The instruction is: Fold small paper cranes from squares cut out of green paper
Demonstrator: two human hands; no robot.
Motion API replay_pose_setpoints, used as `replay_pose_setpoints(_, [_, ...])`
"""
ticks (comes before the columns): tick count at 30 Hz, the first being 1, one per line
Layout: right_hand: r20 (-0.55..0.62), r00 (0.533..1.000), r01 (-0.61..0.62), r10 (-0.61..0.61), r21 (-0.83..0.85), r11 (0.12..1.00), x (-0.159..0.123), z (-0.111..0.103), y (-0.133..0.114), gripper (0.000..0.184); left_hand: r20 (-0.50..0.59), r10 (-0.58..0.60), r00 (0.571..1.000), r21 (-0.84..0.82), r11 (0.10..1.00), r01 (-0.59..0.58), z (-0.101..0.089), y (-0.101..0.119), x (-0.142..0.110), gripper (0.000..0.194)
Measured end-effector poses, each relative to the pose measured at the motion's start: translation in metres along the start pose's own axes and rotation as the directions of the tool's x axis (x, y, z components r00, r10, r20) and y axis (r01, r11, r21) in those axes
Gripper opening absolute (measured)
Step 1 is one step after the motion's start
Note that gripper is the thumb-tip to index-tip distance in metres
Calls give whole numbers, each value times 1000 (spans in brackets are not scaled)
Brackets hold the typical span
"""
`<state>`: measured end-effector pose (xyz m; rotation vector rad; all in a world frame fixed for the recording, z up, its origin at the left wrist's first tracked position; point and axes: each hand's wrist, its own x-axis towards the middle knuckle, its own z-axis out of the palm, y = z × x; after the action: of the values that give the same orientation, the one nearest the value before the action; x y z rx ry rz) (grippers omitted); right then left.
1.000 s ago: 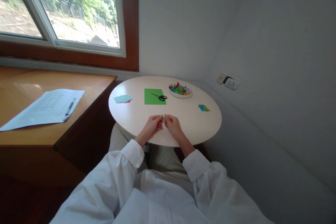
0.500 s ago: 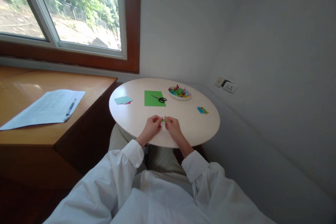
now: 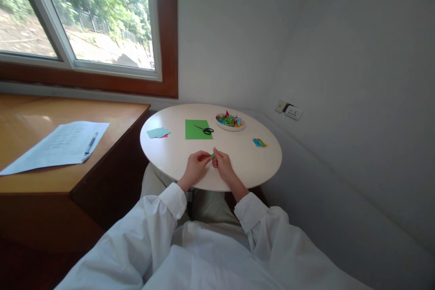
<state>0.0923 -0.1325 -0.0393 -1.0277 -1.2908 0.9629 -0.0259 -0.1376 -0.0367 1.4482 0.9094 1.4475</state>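
Note:
Between my fingertips, above the near part of the round table point(image 3: 180, 156), is a small piece of green paper point(image 3: 213, 155). My left hand point(image 3: 197, 164) pinches it from the left. My right hand point(image 3: 222, 163) is closed on its right side, thumb on top; the fingers hide most of the piece. Farther back lies a green paper square point(image 3: 192, 132), with black-handled scissors point(image 3: 205, 130) resting on it, blades to the left. A white oval dish point(image 3: 234, 128) holds many small colourful folded pieces point(image 3: 229, 120).
Light blue paper squares point(image 3: 157, 132) overlap a pink one at the table's left. Blue, green and yellow paper strips point(image 3: 260, 142) lie at the right. A wooden desk point(image 3: 112, 113) stands at left with a printed sheet point(image 3: 61, 145) and pen point(image 3: 91, 143). Walls border the table behind and right.
The green piece has been turned in my fingers and shows smaller now. My right thumb has come up and the hands have drawn slightly closer. The view has shifted a little.

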Motion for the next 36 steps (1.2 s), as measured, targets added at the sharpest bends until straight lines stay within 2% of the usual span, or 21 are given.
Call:
replay_pose_setpoints(5, [23, 1000, -13, 11, 99, 995, 0, 1, -2, 48, -8, 12, 1000, 22, 1000, -12, 0, -4, 1, 10])
replay_pose_setpoints(11, [40, 999, -17, 12, 130, 991, 1, 1, -2, 39, -21, -3, 1000, -24, 1000, 3, 2, -6, 4, 8])
replay_pose_setpoints(18, [3, 1000, 15, -15, 99, 995, -2, 2, -4, 21, -42, -14, 999, -61, 998, 12, 1, -6, 4, 12])
replay_pose_setpoints(36, [-98, 989, 109, -113, -48, 993, -2, 0, -6, 12, -70, -83, 994, -159, 985, 71, -1, -6, 4, 18])
